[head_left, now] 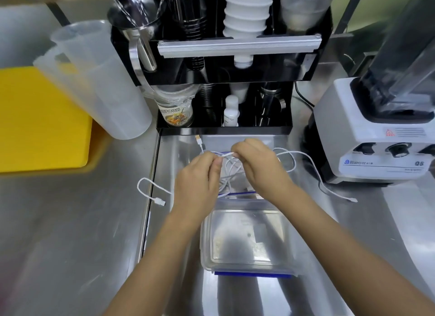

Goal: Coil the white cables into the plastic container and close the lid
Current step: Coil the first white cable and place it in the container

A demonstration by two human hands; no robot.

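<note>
Both hands work above the stainless steel counter [70, 233], just in front of the black cup organizer [223, 125]. The left hand [197, 174] and right hand [256, 165] each pinch a short straight run of the white cables [231, 168] between thumb and fingertips, so both grips are closed on cable. The main bundle hangs in loose loops between and below the hands, over what appears to be the clear container base; its walls are mostly hidden by the hands, so whether the loops already lie inside cannot be told.

Loose tails:
- one runs to the left, ending in a USB plug [160, 202] lying on the counter near the seam;
- one rises to a plug [198, 137] near the organizer's front edge;
- one sweeps right, its connector [353, 200] resting in front of the blender base [376, 137].

The clear plastic lid [247, 235] with blue edge strips lies flat just nearer the person, not yet fitted.

Handling judgement: the cables look light, thin and limp but springy; the loops will likely spring open when let go. Best held at the crossing of the loops, with the tails drawn in by the cord and not by the plugs. Smooth jackets may slip on the steel. Coiling seems partway done.
</note>
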